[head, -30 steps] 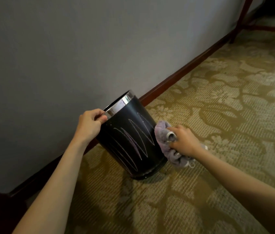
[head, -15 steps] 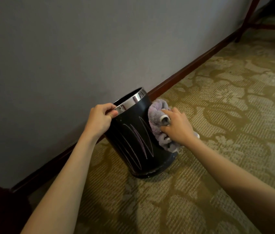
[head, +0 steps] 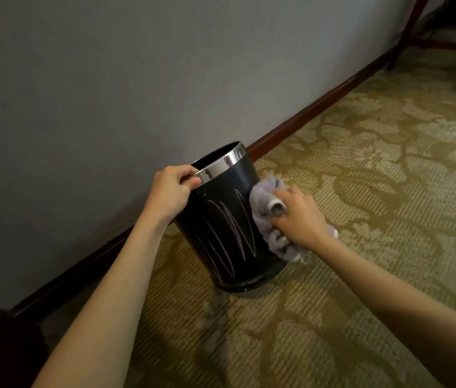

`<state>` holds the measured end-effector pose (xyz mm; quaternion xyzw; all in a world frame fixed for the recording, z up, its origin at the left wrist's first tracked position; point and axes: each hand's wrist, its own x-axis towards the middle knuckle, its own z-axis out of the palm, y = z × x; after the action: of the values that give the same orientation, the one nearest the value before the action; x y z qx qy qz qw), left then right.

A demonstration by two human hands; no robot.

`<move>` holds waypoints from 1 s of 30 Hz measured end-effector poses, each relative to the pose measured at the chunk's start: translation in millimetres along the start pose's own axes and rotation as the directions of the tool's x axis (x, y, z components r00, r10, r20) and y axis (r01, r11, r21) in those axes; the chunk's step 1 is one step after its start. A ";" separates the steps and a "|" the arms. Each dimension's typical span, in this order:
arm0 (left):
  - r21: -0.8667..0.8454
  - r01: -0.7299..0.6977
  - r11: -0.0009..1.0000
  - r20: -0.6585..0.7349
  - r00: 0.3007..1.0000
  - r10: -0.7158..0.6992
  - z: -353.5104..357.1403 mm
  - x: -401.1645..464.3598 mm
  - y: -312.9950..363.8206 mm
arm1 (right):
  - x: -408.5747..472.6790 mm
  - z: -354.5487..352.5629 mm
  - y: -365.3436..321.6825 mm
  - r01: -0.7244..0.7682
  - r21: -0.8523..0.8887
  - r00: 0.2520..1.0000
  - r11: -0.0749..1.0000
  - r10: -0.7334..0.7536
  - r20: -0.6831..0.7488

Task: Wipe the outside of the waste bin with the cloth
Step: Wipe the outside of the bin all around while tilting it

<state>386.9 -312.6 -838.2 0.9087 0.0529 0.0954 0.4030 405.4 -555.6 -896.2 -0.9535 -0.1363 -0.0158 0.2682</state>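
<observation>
Left hand (head: 171, 189) grips the waste bin's (head: 221, 219) chrome rim (head: 221, 163); right hand (head: 301, 217) clutches a bunched, seemingly lilac cloth (head: 266, 211) against its side.

Pretty plain room: grey wall (head: 109, 79) with a dark wood baseboard (head: 319, 107) along the bottom, olive floral-patterned carpet (head: 375, 191), and reddish wooden furniture legs (head: 408, 29) up in the corner.

Waste bin (head: 221, 233) standing on the carpet (head: 361, 191), just before the wall (head: 109, 79) and its skirting board (head: 319, 107). Left hand (head: 169, 191) on the bin's rim at left; right hand (head: 299, 217) at the bin's right side, with the cloth (head: 263, 208) between hand and bin. Furniture legs (head: 408, 29) far behind, at right.
</observation>
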 end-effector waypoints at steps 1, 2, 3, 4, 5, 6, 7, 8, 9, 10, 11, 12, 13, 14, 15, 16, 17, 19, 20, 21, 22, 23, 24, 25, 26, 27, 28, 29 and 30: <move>0.006 0.002 1.000 0.001 1.000 -0.002 1.7 -0.6 2.2 | 7.2 -5.0 -11.5 0.027 0.033 0.999 0.999 -0.025 -0.048; 0.015 0.002 1.000 -0.003 1.000 -0.002 3.5 -0.9 4.5 | 13.5 -9.5 -21.8 0.051 0.055 0.995 0.997 -0.046 -0.089; 0.026 -0.001 1.000 -0.009 1.000 0.002 5.2 -0.8 6.6 | 18.9 -12.5 -30.0 0.072 0.053 0.991 0.996 -0.065 -0.118; 0.034 -0.004 0.999 -0.014 1.000 0.004 6.3 -0.4 8.1 | 22.5 -13.9 -35.5 0.084 0.026 0.987 0.996 -0.079 -0.137; 0.038 -0.002 0.999 -0.016 1.000 0.003 6.7 0.0 9.2 | 24.0 -13.8 -37.8 0.089 -0.008 0.985 0.996 -0.090 -0.146; 0.039 0.002 0.999 -0.016 1.000 -0.002 6.1 0.4 9.5 | 23.6 -11.9 -37.5 0.093 -0.032 0.984 0.995 -0.097 -0.147; 0.037 0.009 0.999 -0.012 1.000 -0.009 5.2 1.0 8.8 | 21.0 -9.0 -34.5 0.096 -0.045 0.985 0.994 -0.101 -0.140; 0.032 0.016 0.999 -0.004 1.000 -0.016 4.3 1.6 7.7 | 17.0 -5.4 -29.4 0.093 -0.061 0.987 0.994 -0.100 -0.125; 0.027 0.021 0.999 0.006 1.000 -0.021 3.0 2.0 6.7 | 11.9 -1.3 -22.3 0.085 -0.090 0.990 0.992 -0.094 -0.101; 0.022 0.023 0.999 0.016 1.000 -0.023 1.9 1.9 5.8 | 5.6 3.4 -13.9 0.078 -0.135 0.994 0.988 -0.088 -0.069; 0.015 0.023 1.000 0.024 0.999 -0.024 0.9 1.9 5.0 | -1.6 8.1 -4.5 0.077 -0.190 0.996 0.979 -0.084 -0.033; 0.009 0.022 1.000 0.025 0.999 -0.022 -0.1 2.3 4.2 | -9.1 12.5 5.5 0.078 -0.241 0.997 0.967 -0.079 0.006; 0.005 0.020 1.000 0.021 1.000 -0.021 -1.0 2.8 3.6 | -16.3 16.6 15.8 0.077 -0.280 0.997 0.957 -0.066 0.050; 0.003 0.020 1.000 0.018 1.000 -0.020 -1.6 3.1 3.7 | -22.7 19.9 25.8 0.070 -0.305 0.995 0.950 -0.043 0.094; 0.003 0.022 1.000 0.020 1.000 -0.022 -1.4 3.0 3.9 | -28.2 21.7 34.6 0.059 -0.318 0.991 0.946 -0.017 0.133; 0.003 0.024 1.000 0.026 0.999 -0.024 -0.6 2.9 4.1 | -31.3 21.6 40.8 0.047 -0.324 0.986 0.945 0.008 0.166; 0.004 0.025 1.000 0.034 0.999 -0.025 0.5 2.8 4.6 | -33.1 19.8 44.5 0.038 -0.326 0.981 0.945 0.027 0.192; 0.004 0.023 1.000 0.040 0.999 -0.024 3.7 1.9 6.6 | -31.3 14.5 44.2 0.045 -0.341 0.981 0.939 0.024 0.195; 0.003 0.023 1.000 0.035 0.999 -0.023 5.5 1.6 7.8 | -28.1 11.5 40.6 0.056 -0.346 0.985 0.937 0.005 0.174; 0.005 0.022 1.000 0.024 0.999 -0.022 7.0 1.7 9.0 | -24.0 8.2 34.3 0.063 -0.331 0.989 0.941 -0.015 0.146; 0.017 0.018 1.000 0.005 1.000 -0.019 8.7 2.2 10.1 | -19.0 4.6 25.4 0.068 -0.295 0.994 0.953 -0.038 0.107; 0.036 0.015 0.999 -0.019 1.000 -0.014 10.7 2.9 11.1 | -12.8 0.8 14.5 0.079 -0.248 0.996 0.966 -0.068 0.054; 0.056 0.012 0.998 -0.041 0.999 -0.010 13.0 3.6 12.3 | -5.9 -3.3 2.3 0.101 -0.205 0.994 0.973 -0.105 -0.009; 0.073 0.010 0.997 -0.056 0.998 -0.006 15.7 3.7 13.9 | 1.3 -7.7 -10.2 0.129 -0.177 0.987 0.976 -0.143 -0.072; 0.086 0.005 0.996 -0.064 0.998 0.001 18.6 3.7 16.0 | 8.5 -12.4 -21.6 0.156 -0.163 0.976 0.974 -0.178 -0.126; 0.096 -0.002 0.995 -0.066 0.998 0.009 21.3 3.6 17.9 | 14.7 -17.1 -30.4 0.178 -0.160 0.966 0.971 -0.203 -0.159; 0.101 -0.007 0.995 -0.068 0.998 0.014 23.8 3.4 19.2 | 19.7 -20.6 -35.7 0.187 -0.163 0.962 0.969 -0.214 -0.169; 0.102 -0.010 0.995 -0.073 0.997 0.017 25.7 3.7 20.1 | 22.4 -22.5 -37.7 0.181 -0.165 0.965 0.970 -0.208 -0.162; 0.097 -0.009 0.995 -0.080 0.997 0.017 26.7 4.1 20.4 | 22.5 -22.8 -36.6 0.168 -0.168 0.970 0.971 -0.193 -0.149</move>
<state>397.1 -344.9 -840.1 0.9229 0.0677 0.1321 0.3554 418.2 -531.7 -855.8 -0.9505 -0.1984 -0.1291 0.2015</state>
